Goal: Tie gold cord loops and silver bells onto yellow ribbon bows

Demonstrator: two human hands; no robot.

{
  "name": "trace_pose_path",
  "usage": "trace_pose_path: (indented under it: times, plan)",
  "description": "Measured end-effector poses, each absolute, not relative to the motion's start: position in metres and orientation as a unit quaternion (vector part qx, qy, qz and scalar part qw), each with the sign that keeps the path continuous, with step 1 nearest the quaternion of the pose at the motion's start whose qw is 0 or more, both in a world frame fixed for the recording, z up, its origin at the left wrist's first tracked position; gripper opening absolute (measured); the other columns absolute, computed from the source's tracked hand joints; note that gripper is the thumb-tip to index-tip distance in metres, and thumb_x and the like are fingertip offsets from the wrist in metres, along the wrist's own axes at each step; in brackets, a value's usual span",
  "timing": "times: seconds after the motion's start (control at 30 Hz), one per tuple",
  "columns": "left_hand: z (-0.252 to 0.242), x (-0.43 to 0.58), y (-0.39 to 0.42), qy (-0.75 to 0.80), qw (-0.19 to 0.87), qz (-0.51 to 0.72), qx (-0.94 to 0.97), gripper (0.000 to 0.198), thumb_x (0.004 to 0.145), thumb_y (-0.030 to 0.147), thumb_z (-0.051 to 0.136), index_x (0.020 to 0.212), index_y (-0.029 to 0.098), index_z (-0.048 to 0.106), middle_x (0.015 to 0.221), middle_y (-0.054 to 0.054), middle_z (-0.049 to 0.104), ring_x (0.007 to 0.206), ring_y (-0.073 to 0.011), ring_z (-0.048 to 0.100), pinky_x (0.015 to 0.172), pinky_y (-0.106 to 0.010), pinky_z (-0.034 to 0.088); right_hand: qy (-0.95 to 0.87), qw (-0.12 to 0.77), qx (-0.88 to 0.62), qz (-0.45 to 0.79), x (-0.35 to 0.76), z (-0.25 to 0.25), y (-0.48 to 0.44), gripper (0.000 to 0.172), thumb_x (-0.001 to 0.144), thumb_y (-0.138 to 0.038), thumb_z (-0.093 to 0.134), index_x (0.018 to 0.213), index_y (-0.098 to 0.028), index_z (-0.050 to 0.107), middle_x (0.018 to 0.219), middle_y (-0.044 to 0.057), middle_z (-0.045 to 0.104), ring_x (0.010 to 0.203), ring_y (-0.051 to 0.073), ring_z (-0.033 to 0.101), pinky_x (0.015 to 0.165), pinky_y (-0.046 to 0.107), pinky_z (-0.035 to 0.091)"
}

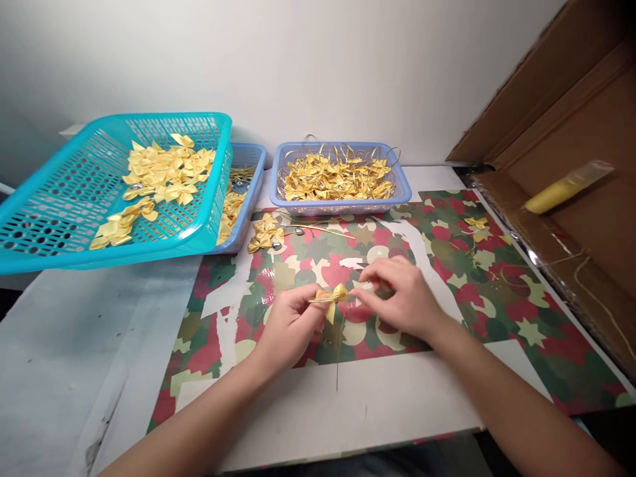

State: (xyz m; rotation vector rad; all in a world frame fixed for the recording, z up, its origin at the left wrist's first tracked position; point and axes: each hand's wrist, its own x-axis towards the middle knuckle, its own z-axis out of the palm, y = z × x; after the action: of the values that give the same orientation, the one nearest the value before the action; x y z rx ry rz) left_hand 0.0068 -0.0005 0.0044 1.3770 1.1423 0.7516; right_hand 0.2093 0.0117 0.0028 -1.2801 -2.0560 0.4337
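Observation:
My left hand (297, 324) pinches a yellow ribbon bow (332, 299) between thumb and fingers, above the patterned sheet. A gold tie (322, 300) runs across the middle of the bow, and its left end sticks out past my thumb. Just right of the bow is my right hand (397, 295), its thumb and fingertips drawn together close to the bow's right loop. What those fingertips hold, if anything, is too small to make out. A thin dark line (338, 374) runs down below the bow towards the table's near edge.
A turquoise basket (209, 218) of yellow bows rests tilted over a blue basket (251, 205) at left. Another blue basket (342, 207) holds bows with gold ties. Loose bows (265, 232) and gold ties (322, 229) lie nearby. A cardboard wall (571, 132) stands at right.

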Motion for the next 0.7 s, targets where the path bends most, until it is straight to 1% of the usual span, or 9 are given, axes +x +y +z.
trace_pose_path:
  times: [0.07,0.13,0.17,0.27,0.37,0.43,0.53,0.6,0.7]
  plan:
    - [0.003,0.007,0.0,0.489,0.609,0.324,0.535,0.036,0.086,0.036,0.048,0.055,0.018,0.041,0.051,0.004,0.043,0.046,-0.0077,0.039,0.045,-0.02,0.034,-0.765,0.269,-0.566,0.15,0.23,0.003,0.022,0.018,0.077,-0.032,0.071,0.075,-0.02,0.058,0.068,-0.002,0.057,0.065,0.015,0.051,0.064,0.028,0.035]
    - [0.001,0.007,0.001,0.492,0.644,0.328,0.486,0.034,0.084,0.036,0.049,0.056,0.019,0.042,0.051,0.004,0.045,0.046,-0.0079,0.041,0.047,-0.021,0.036,-0.758,0.205,-0.609,0.116,0.248,0.001,0.031,0.028,0.07,-0.039,0.077,0.076,-0.021,0.057,0.079,0.001,0.061,0.076,0.02,0.054,0.067,0.03,0.035]
    - [0.001,0.007,0.001,0.492,0.659,0.329,0.464,0.033,0.083,0.035,0.049,0.057,0.019,0.042,0.05,0.004,0.045,0.045,-0.0079,0.041,0.047,-0.021,0.036,-0.754,0.179,-0.621,0.118,0.255,-0.001,0.033,0.03,0.07,-0.042,0.077,0.077,-0.021,0.057,0.081,0.002,0.062,0.079,0.022,0.055,0.068,0.031,0.036]
    - [0.002,0.008,0.002,0.482,0.69,0.336,0.422,0.031,0.081,0.036,0.052,0.057,0.019,0.043,0.049,0.004,0.045,0.045,-0.0079,0.041,0.046,-0.021,0.036,-0.755,0.139,-0.626,0.136,0.264,-0.005,0.037,0.026,0.078,-0.042,0.071,0.075,-0.021,0.055,0.086,0.003,0.062,0.082,0.023,0.056,0.072,0.034,0.037]
    - [0.004,0.009,0.003,0.479,0.701,0.338,0.405,0.031,0.081,0.038,0.052,0.058,0.019,0.044,0.05,0.004,0.046,0.045,-0.0082,0.04,0.046,-0.022,0.036,-0.755,0.142,-0.626,0.132,0.262,-0.007,0.036,0.025,0.083,-0.04,0.064,0.073,-0.021,0.052,0.086,0.004,0.062,0.082,0.024,0.055,0.072,0.036,0.038]
    - [0.005,0.009,0.003,0.483,0.698,0.338,0.407,0.031,0.082,0.038,0.051,0.059,0.019,0.043,0.049,0.004,0.046,0.044,-0.0083,0.04,0.045,-0.022,0.036,-0.737,0.157,-0.64,0.15,0.258,-0.003,0.034,0.024,0.087,-0.04,0.059,0.075,-0.021,0.05,0.085,0.005,0.061,0.081,0.023,0.055,0.069,0.035,0.039]
    - [0.003,0.008,0.002,0.488,0.667,0.344,0.446,0.033,0.084,0.039,0.051,0.059,0.019,0.043,0.05,0.004,0.047,0.044,-0.0079,0.04,0.046,-0.022,0.036,-0.705,0.203,-0.632,0.249,0.254,0.013,0.027,0.02,0.094,-0.04,0.047,0.085,-0.022,0.048,0.08,0.002,0.058,0.071,0.018,0.054,0.061,0.03,0.04]
    - [0.003,0.008,0.0,0.499,0.624,0.347,0.491,0.035,0.086,0.038,0.05,0.058,0.019,0.042,0.051,0.004,0.046,0.046,-0.0081,0.041,0.047,-0.022,0.035,-0.71,0.23,-0.579,0.328,0.25,0.027,0.017,0.02,0.098,-0.04,0.04,0.092,-0.023,0.048,0.077,0.0,0.056,0.064,0.015,0.051,0.056,0.027,0.04]
    - [0.003,0.008,-0.002,0.517,0.539,0.35,0.565,0.038,0.088,0.037,0.047,0.056,0.019,0.04,0.051,0.004,0.044,0.046,-0.0088,0.04,0.045,-0.022,0.031,-0.746,0.201,-0.484,0.412,0.24,0.043,0.0,0.019,0.098,-0.039,0.041,0.093,-0.023,0.051,0.068,-0.003,0.053,0.054,0.012,0.046,0.048,0.024,0.036]
